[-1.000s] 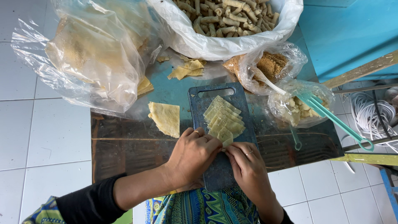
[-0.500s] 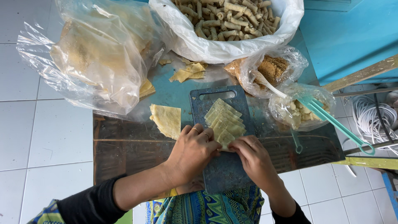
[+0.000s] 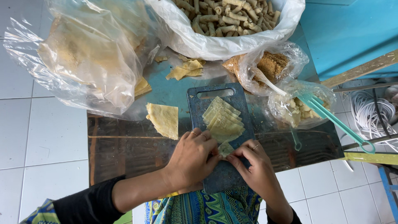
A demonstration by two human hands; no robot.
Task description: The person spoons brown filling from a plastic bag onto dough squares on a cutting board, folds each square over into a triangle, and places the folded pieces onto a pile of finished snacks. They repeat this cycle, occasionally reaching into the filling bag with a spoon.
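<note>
Head view: we see dark surface. Big clear bag far left, white bag of rolls at top. Dark cutting board in middle, row of thin yellow sheets on it. Our left hand and right hand meet at board's near end, fingers pinching small folded sheet between them.

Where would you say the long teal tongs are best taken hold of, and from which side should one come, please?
Probably at the looped outer end of the teal tongs. Their tips are buried in the clear bag of pale chunks, while the two long arms slant out to the right past the table's edge. That end lies free, so coming from the right, pinching both arms together, seems easiest.
</note>
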